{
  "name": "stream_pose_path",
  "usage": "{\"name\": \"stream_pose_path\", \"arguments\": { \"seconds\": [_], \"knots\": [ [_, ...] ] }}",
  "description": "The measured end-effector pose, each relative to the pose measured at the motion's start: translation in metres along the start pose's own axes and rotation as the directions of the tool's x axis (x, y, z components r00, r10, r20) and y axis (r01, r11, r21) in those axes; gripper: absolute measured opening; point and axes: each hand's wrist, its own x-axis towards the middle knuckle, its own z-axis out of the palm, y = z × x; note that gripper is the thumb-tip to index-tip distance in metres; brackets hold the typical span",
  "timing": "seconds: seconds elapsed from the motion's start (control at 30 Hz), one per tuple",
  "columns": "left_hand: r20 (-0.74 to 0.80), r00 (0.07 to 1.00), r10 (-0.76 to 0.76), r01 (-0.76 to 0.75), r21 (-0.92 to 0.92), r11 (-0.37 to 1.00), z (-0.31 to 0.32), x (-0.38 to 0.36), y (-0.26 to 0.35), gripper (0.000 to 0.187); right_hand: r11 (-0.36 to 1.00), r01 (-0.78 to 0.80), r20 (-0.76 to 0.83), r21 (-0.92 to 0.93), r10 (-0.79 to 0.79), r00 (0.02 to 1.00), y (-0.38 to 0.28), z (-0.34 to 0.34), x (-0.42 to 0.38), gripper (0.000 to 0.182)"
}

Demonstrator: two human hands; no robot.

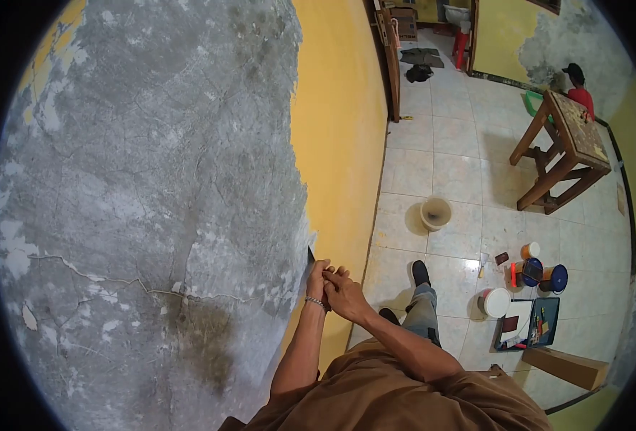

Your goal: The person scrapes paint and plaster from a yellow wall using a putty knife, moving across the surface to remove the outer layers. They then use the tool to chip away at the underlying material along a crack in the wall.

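Note:
Both my hands are together at the wall, low on the edge where yellow paint (338, 129) meets bare grey plaster (153, 158). My left hand (317, 284), with a bracelet at the wrist, is closed around what looks like a scraper (311, 254); only its thin dark blade shows, against the wall. My right hand (346, 297) is closed too, its fingers pressed over the left fingers and the hidden handle. A long crack (142, 284) runs across the plaster to the left.
A pale bucket (436, 214) stands on the tiled floor (411, 172). Lidded tubs (494, 302) and an open toolbox (548, 310) are to the right, near a long cardboard box (566, 368). Farther back are a wooden stool (577, 129), a person in red (582, 98) and a doorway.

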Motion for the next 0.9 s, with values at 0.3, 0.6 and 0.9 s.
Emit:
{"name": "stream_pose_path", "arguments": {
  "seconds": [0.3, 0.6, 0.9],
  "knots": [
    [0.068, 0.998, -0.007, -0.004, 0.153, 0.988, -0.02, 0.022, 0.004, 0.019, 0.999, 0.009, 0.007, -0.049, -0.008, 1.0, 0.009, 0.009, 0.012, 0.038],
    [0.0, 0.998, 0.055, -0.054, 0.151, 0.987, -0.006, 0.028, -0.004, 0.021, 0.999, -0.022, 0.032, -0.043, 0.023, 0.999, 0.001, -0.004, 0.015, 0.04],
    [0.015, 1.0, -0.026, 0.023, 0.182, 0.983, -0.004, 0.036, -0.006, 0.021, 0.997, -0.073, -0.004, 0.04, 0.073, 0.997, 0.013, -0.003, 0.027, 0.04]
  ]
}}
